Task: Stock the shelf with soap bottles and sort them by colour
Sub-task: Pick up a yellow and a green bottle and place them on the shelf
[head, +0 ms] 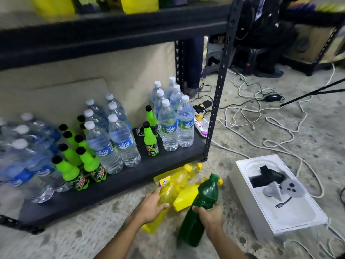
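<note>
On the floor just near the bottom shelf point(130, 182), left hand point(151, 208) is clamped on a yellow bottle point(171, 191), right hand point(211, 215) on a green bottle point(201, 204): pickup step; next, probably lift each to its own colour group on the shelf.

beyond the left hand point(152, 205), the bottom shelf point(115, 184) carries water bottles point(119, 139) and green soda bottles point(89, 165) (all upright).

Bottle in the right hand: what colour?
Dark green plastic bottle with a green cap, gripped by the right hand; head view.
</note>
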{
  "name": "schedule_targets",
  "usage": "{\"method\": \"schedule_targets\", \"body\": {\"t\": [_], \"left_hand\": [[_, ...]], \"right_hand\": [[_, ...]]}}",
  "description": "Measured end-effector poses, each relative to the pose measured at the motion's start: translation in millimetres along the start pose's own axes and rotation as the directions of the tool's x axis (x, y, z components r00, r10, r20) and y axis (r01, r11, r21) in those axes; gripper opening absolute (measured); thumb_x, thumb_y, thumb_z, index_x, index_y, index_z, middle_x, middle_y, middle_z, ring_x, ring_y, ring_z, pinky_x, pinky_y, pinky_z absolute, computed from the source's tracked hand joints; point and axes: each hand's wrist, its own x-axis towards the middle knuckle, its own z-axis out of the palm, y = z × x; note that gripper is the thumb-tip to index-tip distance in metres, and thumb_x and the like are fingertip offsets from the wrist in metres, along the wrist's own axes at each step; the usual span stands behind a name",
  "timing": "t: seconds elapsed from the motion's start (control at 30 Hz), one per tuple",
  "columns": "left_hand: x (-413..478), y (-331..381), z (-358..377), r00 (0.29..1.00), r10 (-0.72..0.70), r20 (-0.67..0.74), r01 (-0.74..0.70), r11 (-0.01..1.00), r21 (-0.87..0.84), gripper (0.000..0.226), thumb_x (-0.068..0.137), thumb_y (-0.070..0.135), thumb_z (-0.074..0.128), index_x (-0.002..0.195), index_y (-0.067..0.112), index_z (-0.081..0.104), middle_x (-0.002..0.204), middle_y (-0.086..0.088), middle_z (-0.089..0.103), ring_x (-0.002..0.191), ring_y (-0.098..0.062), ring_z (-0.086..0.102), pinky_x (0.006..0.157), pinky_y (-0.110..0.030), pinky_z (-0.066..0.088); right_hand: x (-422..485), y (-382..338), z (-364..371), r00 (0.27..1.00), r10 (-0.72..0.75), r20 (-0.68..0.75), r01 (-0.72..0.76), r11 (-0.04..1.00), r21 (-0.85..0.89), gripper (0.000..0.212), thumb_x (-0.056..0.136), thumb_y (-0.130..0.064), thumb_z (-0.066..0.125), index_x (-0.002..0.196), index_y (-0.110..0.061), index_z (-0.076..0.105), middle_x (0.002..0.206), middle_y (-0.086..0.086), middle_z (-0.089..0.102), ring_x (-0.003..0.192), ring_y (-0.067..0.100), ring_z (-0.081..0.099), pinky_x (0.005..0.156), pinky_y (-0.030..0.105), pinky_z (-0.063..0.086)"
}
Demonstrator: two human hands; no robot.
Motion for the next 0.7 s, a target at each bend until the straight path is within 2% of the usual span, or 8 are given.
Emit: {"method": "schedule_targets", "body": {"t": [0.13,0.2,0.3,0.4,0.47,0.57,0.7], "left_hand": [[-37,10,-66,0.979,0.03,-0.199,-0.036,0.999,-0.03,0.068,0.091,0.05,0.062,0.147,0.027,0.032,0.137,-0.004,0.056,0.127,-0.025,0.049,0.099,-0.031,0.039],[-58,21,-101,0.955,0.054,-0.292,-0.074,0.995,-0.06,0.066,0.09,0.05,0.062,0.145,0.028,0.034,0.134,-0.004,0.058,0.124,-0.024,0.053,0.099,-0.031,0.041],[-90,41,-149,0.891,0.107,-0.44,-0.15,0.987,-0.064,0.064,0.09,0.047,0.064,0.144,0.023,0.039,0.128,-0.003,0.064,0.118,-0.023,0.059,0.095,-0.03,0.043],[-125,64,-196,0.808,0.135,-0.573,-0.217,0.973,-0.076,0.061,0.089,0.051,0.064,0.141,0.033,0.04,0.118,0.003,0.067,0.111,-0.02,0.062,0.091,-0.034,0.048],[-146,81,-228,0.743,0.161,-0.65,-0.273,0.959,-0.075,0.061,0.089,0.053,0.062,0.142,0.037,0.037,0.116,0.008,0.065,0.108,-0.016,0.061,0.089,-0.034,0.049],[-172,111,-275,0.588,0.191,-0.786,-0.395,0.916,-0.073,0.059,0.089,0.049,0.065,0.14,0.035,0.041,0.113,0.015,0.066,0.102,-0.008,0.063,0.083,-0.026,0.045],[-187,151,-342,0.388,0.161,-0.907,-0.475,0.879,-0.047,0.058,0.089,0.046,0.065,0.139,0.026,0.045,0.109,0.017,0.067,0.098,-0.003,0.064,0.087,-0.028,0.047]], "right_hand": [[-26,-54,-12,0.974,-0.226,-0.011,0.226,0.974,-0.014,0.066,0.055,-0.026,0.091,0.113,-0.017,0.063,0.101,0.014,0.072,0.097,0.034,0.068,0.088,0.038,0.054],[-47,-85,-20,0.949,-0.315,-0.007,0.315,0.949,0.001,0.063,0.055,-0.025,0.092,0.11,-0.016,0.063,0.1,0.015,0.073,0.097,0.034,0.068,0.083,0.033,0.053],[-81,-137,-32,0.89,-0.455,-0.027,0.456,0.89,0.024,0.057,0.056,-0.025,0.092,0.104,-0.017,0.062,0.101,0.014,0.073,0.099,0.035,0.067,0.078,0.031,0.048],[-117,-191,-49,0.803,-0.595,-0.038,0.596,0.802,0.046,0.057,0.054,-0.028,0.092,0.102,-0.022,0.061,0.101,0.01,0.073,0.099,0.033,0.067,0.084,0.034,0.05],[-140,-229,-66,0.736,-0.675,-0.05,0.677,0.734,0.064,0.058,0.053,-0.031,0.092,0.098,-0.027,0.057,0.098,0.007,0.073,0.096,0.031,0.067,0.083,0.033,0.05],[-171,-286,-95,0.613,-0.785,-0.09,0.79,0.61,0.069,0.06,0.05,-0.035,0.091,0.101,-0.026,0.06,0.093,-0.001,0.072,0.091,0.027,0.068,0.081,0.032,0.053],[-208,-363,-133,0.472,-0.868,-0.156,0.882,0.463,0.09,0.061,0.051,-0.034,0.091,0.103,-0.027,0.061,0.093,-0.006,0.069,0.086,0.018,0.063,0.078,0.027,0.049]]}}
